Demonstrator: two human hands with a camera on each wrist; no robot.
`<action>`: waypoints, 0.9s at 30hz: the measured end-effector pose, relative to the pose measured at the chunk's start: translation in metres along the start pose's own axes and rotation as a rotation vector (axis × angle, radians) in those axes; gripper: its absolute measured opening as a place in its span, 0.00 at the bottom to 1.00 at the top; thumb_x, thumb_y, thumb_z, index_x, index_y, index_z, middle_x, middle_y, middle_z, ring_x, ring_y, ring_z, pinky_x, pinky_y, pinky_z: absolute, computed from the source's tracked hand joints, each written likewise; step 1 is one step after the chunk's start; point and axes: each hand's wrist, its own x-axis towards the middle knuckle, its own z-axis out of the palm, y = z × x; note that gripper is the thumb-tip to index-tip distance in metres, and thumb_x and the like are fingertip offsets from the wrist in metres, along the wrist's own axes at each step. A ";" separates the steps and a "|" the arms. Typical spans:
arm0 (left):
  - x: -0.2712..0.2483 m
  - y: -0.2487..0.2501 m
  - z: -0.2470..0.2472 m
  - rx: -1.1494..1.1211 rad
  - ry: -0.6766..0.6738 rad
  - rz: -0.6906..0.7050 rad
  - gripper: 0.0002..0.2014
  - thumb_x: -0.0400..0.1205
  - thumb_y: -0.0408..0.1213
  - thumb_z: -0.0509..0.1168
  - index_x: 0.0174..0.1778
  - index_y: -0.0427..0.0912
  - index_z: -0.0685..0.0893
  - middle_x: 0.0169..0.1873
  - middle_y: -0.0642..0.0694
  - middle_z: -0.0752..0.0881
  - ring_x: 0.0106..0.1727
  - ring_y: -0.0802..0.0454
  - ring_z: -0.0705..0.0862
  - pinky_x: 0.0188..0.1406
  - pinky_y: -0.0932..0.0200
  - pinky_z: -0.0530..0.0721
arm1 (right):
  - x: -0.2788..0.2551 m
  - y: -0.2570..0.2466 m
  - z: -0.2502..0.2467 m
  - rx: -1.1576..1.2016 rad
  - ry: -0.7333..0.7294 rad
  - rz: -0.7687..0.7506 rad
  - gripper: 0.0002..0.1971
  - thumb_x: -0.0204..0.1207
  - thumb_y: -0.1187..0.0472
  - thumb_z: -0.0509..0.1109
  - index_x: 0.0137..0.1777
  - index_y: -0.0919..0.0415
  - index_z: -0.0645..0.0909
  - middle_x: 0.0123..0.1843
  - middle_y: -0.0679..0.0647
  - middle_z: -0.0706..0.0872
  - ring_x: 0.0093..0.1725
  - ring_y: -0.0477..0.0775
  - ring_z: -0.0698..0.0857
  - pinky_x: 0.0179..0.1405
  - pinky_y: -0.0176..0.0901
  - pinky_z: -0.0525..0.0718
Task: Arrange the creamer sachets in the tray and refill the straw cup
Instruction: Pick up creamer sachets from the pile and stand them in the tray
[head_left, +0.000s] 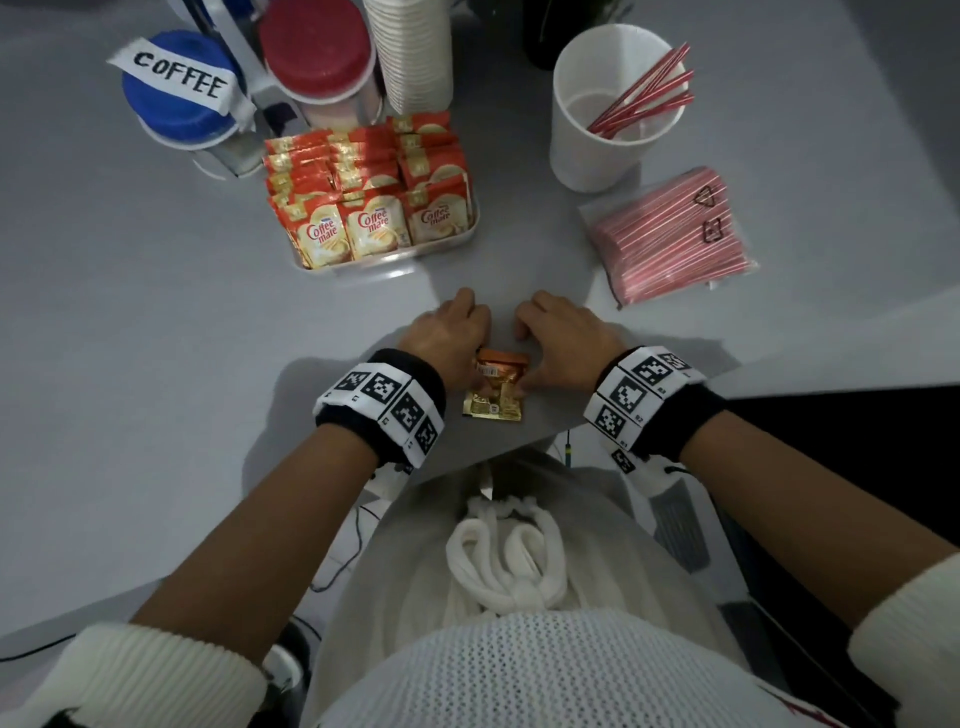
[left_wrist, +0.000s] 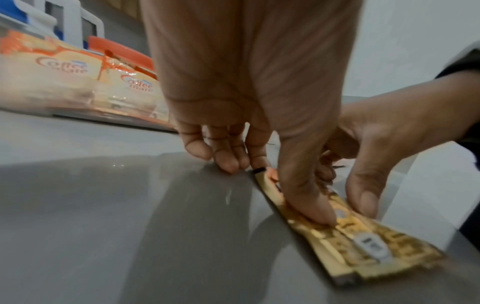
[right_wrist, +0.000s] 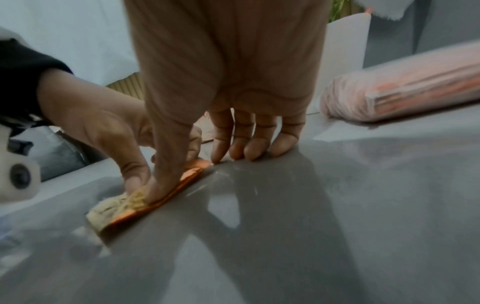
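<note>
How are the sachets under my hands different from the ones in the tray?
The loose sachets lie flat on the table, back side up; the tray sachets stand upright in rows, fronts showing. Both hands, left hand and right hand, touch the loose ones; the tray ones are untouched. Both share orange-gold packaging.

A blue-lidded jar labelled COFFEE, a red-lidded jar and stacked paper cups stand on the grey counter.
</note>
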 end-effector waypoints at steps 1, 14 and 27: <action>0.000 0.001 0.000 0.007 -0.011 -0.013 0.28 0.68 0.43 0.76 0.60 0.37 0.75 0.60 0.40 0.71 0.57 0.42 0.77 0.57 0.48 0.79 | 0.000 0.001 0.002 0.016 0.000 -0.006 0.27 0.60 0.50 0.80 0.55 0.59 0.74 0.58 0.56 0.75 0.57 0.57 0.75 0.55 0.49 0.74; -0.016 -0.008 -0.032 -0.797 0.358 -0.260 0.14 0.84 0.47 0.59 0.55 0.41 0.82 0.33 0.41 0.86 0.24 0.61 0.84 0.31 0.65 0.82 | 0.009 -0.003 -0.021 0.610 0.453 -0.096 0.06 0.71 0.67 0.72 0.47 0.66 0.85 0.33 0.62 0.88 0.33 0.60 0.85 0.36 0.46 0.82; -0.038 -0.042 -0.050 -1.291 0.588 -0.206 0.23 0.77 0.20 0.64 0.68 0.34 0.70 0.35 0.49 0.79 0.38 0.56 0.82 0.37 0.63 0.85 | 0.022 -0.043 -0.041 0.743 0.533 -0.277 0.11 0.73 0.78 0.64 0.53 0.72 0.83 0.47 0.56 0.87 0.37 0.31 0.86 0.37 0.17 0.78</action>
